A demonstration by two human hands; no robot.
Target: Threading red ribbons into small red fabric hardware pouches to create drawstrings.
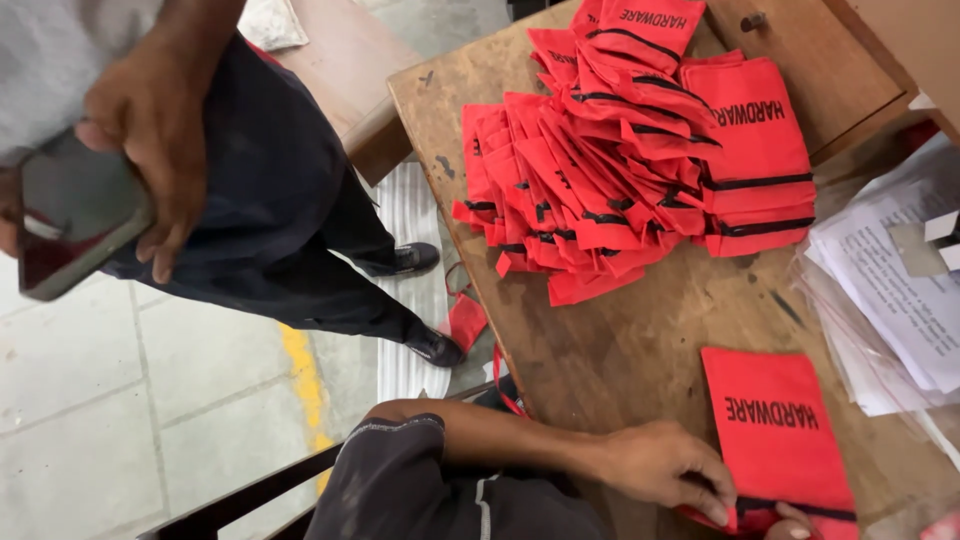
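On the far side of the wooden table (620, 350) you have a big heap of red drawstring pouches (630, 150) with black cords, fanned out and overlapping. To your right lies a stack of printed papers in clear sleeves (890, 300), hanging over the table edge. At far left a co-worker in dark trousers (270, 200) and black shoes (435, 348) stands on the grey tiled floor (120, 400), one hand (150, 130) gripping a phone (70, 220).

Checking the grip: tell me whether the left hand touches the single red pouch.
Touching. The head view shows the left hand with fingertips pressed on the red pouch near its black drawstring edge.
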